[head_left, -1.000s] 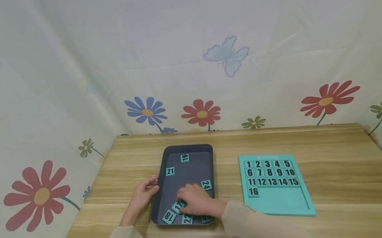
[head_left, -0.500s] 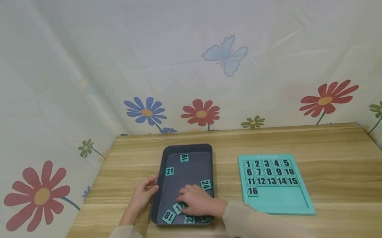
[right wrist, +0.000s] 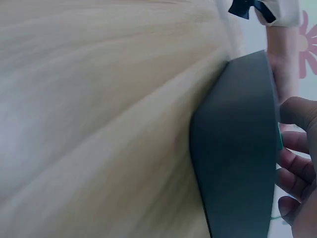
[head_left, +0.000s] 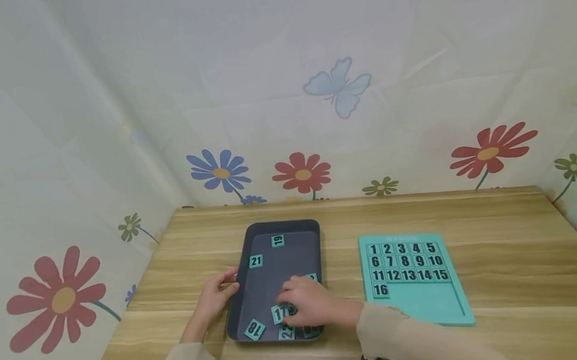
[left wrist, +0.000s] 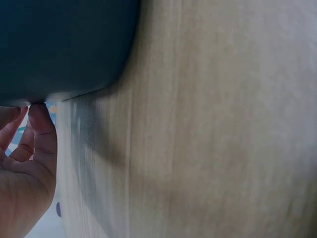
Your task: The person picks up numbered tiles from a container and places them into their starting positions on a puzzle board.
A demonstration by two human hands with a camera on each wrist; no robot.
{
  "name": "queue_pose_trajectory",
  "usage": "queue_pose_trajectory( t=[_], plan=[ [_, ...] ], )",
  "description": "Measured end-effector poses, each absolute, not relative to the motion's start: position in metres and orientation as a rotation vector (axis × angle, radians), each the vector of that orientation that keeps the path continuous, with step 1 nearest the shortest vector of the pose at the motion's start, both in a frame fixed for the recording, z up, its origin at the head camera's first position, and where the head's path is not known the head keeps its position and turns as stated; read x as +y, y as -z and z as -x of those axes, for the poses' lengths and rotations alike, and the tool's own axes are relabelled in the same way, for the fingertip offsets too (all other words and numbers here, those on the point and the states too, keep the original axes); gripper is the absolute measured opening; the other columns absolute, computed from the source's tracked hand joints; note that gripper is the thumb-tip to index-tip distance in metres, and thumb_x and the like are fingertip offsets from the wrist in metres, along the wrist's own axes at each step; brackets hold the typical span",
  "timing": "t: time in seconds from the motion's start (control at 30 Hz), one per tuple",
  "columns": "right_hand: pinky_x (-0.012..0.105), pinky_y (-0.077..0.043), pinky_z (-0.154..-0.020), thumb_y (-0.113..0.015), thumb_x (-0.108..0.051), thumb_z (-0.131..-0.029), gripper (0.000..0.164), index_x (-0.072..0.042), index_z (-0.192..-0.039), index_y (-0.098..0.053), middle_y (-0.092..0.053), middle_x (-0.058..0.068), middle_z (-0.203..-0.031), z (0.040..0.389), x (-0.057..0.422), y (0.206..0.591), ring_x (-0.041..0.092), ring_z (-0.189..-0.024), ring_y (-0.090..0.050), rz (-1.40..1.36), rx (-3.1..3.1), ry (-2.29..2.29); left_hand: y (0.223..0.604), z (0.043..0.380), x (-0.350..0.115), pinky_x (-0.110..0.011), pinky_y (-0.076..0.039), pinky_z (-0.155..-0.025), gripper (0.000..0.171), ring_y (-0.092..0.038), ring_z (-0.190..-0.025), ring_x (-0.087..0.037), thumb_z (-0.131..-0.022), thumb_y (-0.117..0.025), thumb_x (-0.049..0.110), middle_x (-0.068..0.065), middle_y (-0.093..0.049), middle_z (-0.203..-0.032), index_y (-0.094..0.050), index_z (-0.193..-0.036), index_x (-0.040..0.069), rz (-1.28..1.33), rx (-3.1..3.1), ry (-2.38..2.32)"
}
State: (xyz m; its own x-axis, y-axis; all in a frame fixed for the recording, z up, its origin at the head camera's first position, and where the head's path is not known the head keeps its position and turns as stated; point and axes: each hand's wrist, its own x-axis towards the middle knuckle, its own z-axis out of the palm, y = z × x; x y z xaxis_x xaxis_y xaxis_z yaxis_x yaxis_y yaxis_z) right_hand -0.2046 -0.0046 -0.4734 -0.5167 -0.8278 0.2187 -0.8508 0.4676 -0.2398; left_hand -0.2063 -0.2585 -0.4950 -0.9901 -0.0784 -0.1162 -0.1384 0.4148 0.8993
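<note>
At the left, the person's left hand [head_left: 220,294] touches the left rim of the dark tray [head_left: 277,267] with thumb and fingertips, perhaps to keep it from sliding; whether they pinch the rim, one cannot tell. Inside, the 18 tile [head_left: 254,329] lies tilted, the 21 tile [head_left: 256,261] upright, and the 19 tile [head_left: 277,240] turned sideways. The right hand [head_left: 310,303] pinches the 17 tile [head_left: 279,313] between thumb and fingers, over the near part of the tray, seemingly because such a small piece is best held by its edges. Other tiles are partly hidden there. At the right stands the turquoise board [head_left: 426,310], probably placed for easy reach; tiles 1 to 16 [head_left: 405,261] fill it in order, and its faint far lettering is unreadable.
</note>
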Motion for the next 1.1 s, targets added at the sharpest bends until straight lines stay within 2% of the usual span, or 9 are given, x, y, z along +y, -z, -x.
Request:
queue_pose_trajectory(
  t=[0.2,0.43,0.63,0.9,1.1],
  plan=[
    [0.018,-0.04,-0.07,-0.065,-0.033,-0.074,0.03,-0.016,-0.098,-0.065,-0.057,-0.005,-0.091,0.206,0.034,0.464,0.006,-0.082,-0.044,-1.427,-2.673,-0.668,0.494,0.206,-0.258,-0.03,-0.051,-0.07,0.039,-0.058,-0.096,-0.027,-0.086,-0.052,0.005,-0.022,-0.052,-0.113,-0.047,-0.125,0.002,0.186,2.601,-1.656],
    [0.021,-0.046,-0.069,-0.069,-0.029,-0.069,0.029,-0.014,-0.094,-0.065,-0.058,-0.004,-0.09,0.208,0.083,0.454,0.009,-0.082,-0.052,-1.252,-2.661,-0.701,0.493,0.205,-0.259,-0.03,-0.051,-0.072,0.04,-0.057,-0.097,-0.029,-0.086,-0.052,0.006,-0.023,-0.053,-0.113,-0.046,-0.126,0.001,0.16,2.618,-1.635],
    [0.024,-0.047,-0.069,-0.072,-0.024,-0.068,0.026,-0.014,-0.092,-0.066,-0.059,-0.006,-0.089,0.212,0.118,0.456,0.009,-0.083,-0.053,-1.168,-2.599,-0.723,0.496,0.206,-0.261,-0.031,-0.051,-0.073,0.04,-0.057,-0.098,-0.028,-0.087,-0.052,0.007,-0.022,-0.053,-0.114,-0.046,-0.126,0.003,0.153,2.62,-1.624],
    [0.024,-0.047,-0.07,-0.07,-0.028,-0.07,0.023,-0.018,-0.091,-0.066,-0.058,-0.01,-0.087,0.217,0.159,0.462,0.007,-0.084,-0.051,-1.054,-2.729,-0.688,0.495,0.206,-0.259,-0.03,-0.051,-0.072,0.04,-0.057,-0.099,-0.027,-0.087,-0.052,0.008,-0.021,-0.052,-0.114,-0.046,-0.126,0.003,0.167,2.621,-1.61],
    [0.03,-0.048,-0.075,-0.071,-0.028,-0.07,0.025,-0.017,-0.091,-0.066,-0.058,-0.008,-0.091,0.218,0.18,0.468,0.011,-0.089,-0.053,-0.986,-2.81,-0.61,0.491,0.204,-0.257,-0.031,-0.051,-0.072,0.04,-0.056,-0.099,-0.028,-0.087,-0.051,0.008,-0.021,-0.05,-0.115,-0.045,-0.126,0.001,0.189,2.6,-1.644]
  ],
)
